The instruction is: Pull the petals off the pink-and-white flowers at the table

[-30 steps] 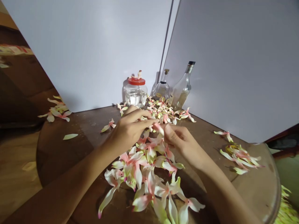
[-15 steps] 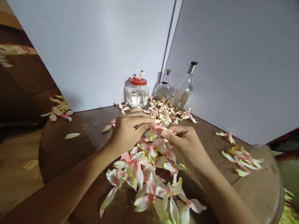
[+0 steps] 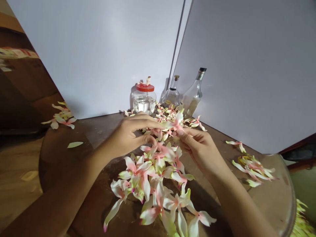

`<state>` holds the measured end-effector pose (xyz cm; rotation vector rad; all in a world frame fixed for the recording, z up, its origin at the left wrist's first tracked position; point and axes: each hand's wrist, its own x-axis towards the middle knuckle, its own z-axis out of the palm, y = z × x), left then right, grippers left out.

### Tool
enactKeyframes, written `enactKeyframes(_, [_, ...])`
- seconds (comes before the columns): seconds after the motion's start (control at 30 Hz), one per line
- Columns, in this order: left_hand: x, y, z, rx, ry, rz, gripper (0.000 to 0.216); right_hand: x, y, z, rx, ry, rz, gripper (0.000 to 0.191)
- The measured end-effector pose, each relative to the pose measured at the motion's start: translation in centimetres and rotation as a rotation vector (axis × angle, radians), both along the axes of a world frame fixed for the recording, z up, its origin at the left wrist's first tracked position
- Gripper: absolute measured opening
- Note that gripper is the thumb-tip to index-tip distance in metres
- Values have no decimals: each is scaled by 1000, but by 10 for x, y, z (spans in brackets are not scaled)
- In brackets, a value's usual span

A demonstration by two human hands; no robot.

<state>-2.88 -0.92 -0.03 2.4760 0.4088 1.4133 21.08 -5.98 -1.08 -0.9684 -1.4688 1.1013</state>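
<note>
My left hand and my right hand meet above a heap of pink-and-white cloth flower petals on a round wooden table. Together they pinch one small pink-and-white flower piece, held up between the fingertips of both hands. The left fingers stretch toward it from the left. The right thumb and forefinger grip it from below. More petals lie loose just behind the hands.
At the back stand a glass jar with a red lid, a small corked bottle and a taller clear bottle against white panels. Petal heaps lie far left and right.
Both hands have risen and shifted slightly back, lifting the flower piece off the heap. The left fingers have uncurled and stretched toward it.
</note>
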Motion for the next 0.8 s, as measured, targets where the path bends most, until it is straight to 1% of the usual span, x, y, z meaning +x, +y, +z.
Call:
enactKeyframes(0.07, [10, -5, -4, 48, -24, 32, 34, -4, -1, 0, 39, -113, 12, 42])
enactKeyframes(0.1, [14, -6, -6, 62, -34, 50, 32, -6, -2, 0, 56, -157, 35, 41])
enactKeyframes(0.17, [20, -7, -10, 92, -17, 62, 20, -10, -3, 0, 81, -201, 104, 39])
enactKeyframes(0.23, [21, -6, -10, 113, 9, 63, 9, -12, -4, -1, 93, -206, 148, 40])
enactKeyframes(0.27, [20, -5, -9, 111, 10, 69, 6, -12, -4, -2, 93, -197, 154, 44])
enactKeyframes(0.3, [17, -4, -7, 99, -3, 84, 4, -11, -4, -3, 81, -178, 153, 47])
enactKeyframes(0.37, [9, -3, -1, 47, -48, 114, 3, -7, -1, -5, 43, -107, 119, 48])
enactKeyframes(0.4, [4, -2, 2, 13, -52, 102, 3, -4, 0, -5, 27, -65, 86, 45])
enactKeyframes(0.47, [-5, -1, 7, -48, 27, 13, 5, 2, 3, -4, 22, -2, 15, 31])
enactKeyframes(0.53, [-9, -2, 9, -89, 166, -89, 15, 4, 4, -2, 43, 30, -16, 23])
enactKeyframes(0.57, [-8, -3, 8, -100, 216, -110, 23, 4, 4, -1, 49, 42, -5, 21])
enactKeyframes(0.63, [-2, -5, 4, -105, 213, -73, 37, 0, 2, 0, 37, 55, 45, 19])
enactKeyframes(0.67, [3, -7, 1, -95, 178, -36, 39, -3, 0, 0, 24, 54, 79, 19])
enactKeyframes(0.73, [12, -8, -5, -54, 105, 28, 35, -10, -4, -2, -6, 42, 145, 23])
enactKeyframes(0.8, [19, -9, -10, -15, 72, 50, 25, -14, -8, -4, -34, 38, 199, 25])
